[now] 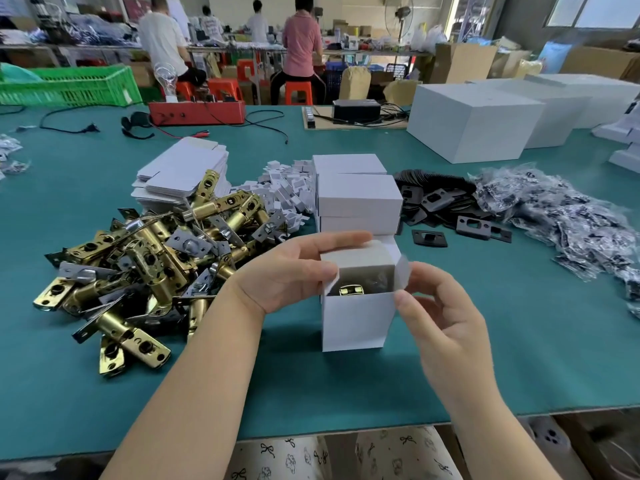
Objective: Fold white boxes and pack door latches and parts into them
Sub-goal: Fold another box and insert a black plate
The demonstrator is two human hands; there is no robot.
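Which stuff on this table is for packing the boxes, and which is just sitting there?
For the job: open box, held by left hand and right hand; latches; flat boxes; closed boxes; black plates; bagged parts.

Just lying about: red tray; green crate; cables; big boxes.

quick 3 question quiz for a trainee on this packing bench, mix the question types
1. True or false: the box between the hands is already closed.
2. The brass latches lie on which side of the box? A) the person's left B) the person's right C) behind it
3. Fill in: the black plates lie beside the stack of closed ____ boxes.

Key: 1. False, its top is open and a brass part shows inside. 2. A. 3. white.
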